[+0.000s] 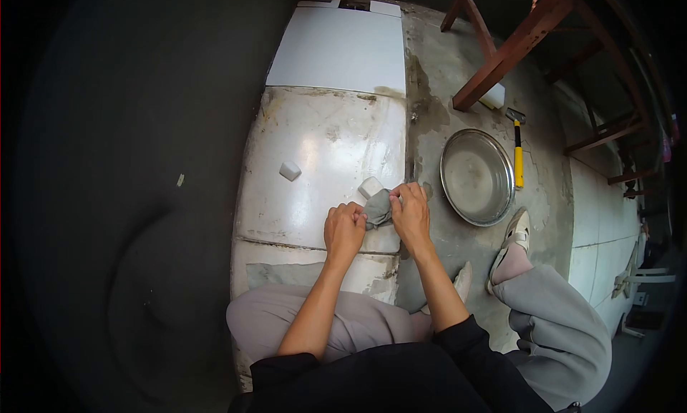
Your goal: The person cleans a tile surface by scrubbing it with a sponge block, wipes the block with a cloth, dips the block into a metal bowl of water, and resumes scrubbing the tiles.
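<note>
Between my two hands is a crumpled grey cloth [378,208], held just above the white tiled ledge [322,148]. My left hand [345,231] pinches its left side, fingers closed. At the cloth's upper right edge, my right hand [411,214] has its fingers closed on it too. A white block [370,187] lies on the ledge right behind the cloth, partly covered by it. Farther left on the same tile sits a second small white block [290,171]. The tile is stained and looks wet in places.
A round metal basin [478,177] with cloudy liquid stands on the concrete floor to the right. Beside it lies a scraper with a yellow and black handle [518,154]. Reddish-brown wooden legs [512,48] rise behind. A dark wall [164,127] borders the ledge on the left.
</note>
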Action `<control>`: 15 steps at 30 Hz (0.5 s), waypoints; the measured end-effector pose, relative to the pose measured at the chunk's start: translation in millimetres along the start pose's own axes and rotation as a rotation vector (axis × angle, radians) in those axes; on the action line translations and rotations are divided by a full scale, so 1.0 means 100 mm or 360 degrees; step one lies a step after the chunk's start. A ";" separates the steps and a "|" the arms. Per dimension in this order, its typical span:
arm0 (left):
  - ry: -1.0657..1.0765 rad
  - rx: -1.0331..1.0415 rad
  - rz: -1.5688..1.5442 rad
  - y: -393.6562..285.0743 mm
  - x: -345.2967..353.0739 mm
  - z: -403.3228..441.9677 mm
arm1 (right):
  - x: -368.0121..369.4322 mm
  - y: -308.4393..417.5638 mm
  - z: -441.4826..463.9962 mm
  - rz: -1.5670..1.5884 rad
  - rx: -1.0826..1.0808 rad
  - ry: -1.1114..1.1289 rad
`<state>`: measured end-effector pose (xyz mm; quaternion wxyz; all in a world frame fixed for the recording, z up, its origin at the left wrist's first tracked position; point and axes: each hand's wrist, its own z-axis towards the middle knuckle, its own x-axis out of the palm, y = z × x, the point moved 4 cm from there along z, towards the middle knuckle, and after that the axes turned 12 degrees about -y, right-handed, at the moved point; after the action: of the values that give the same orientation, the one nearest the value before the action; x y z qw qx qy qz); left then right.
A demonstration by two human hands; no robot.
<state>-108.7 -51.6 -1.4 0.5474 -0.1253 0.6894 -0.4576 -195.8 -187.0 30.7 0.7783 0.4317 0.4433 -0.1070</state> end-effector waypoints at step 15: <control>0.0010 -0.0392 -0.0637 -0.12 -0.14 0.09 | -0.17 0.08 0.24 0.0113 0.0262 0.0090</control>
<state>-100.0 -52.8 17.0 0.4241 -0.3238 0.7031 -0.4700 -186.5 -204.1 54.5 0.7306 0.5123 0.4394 -0.1032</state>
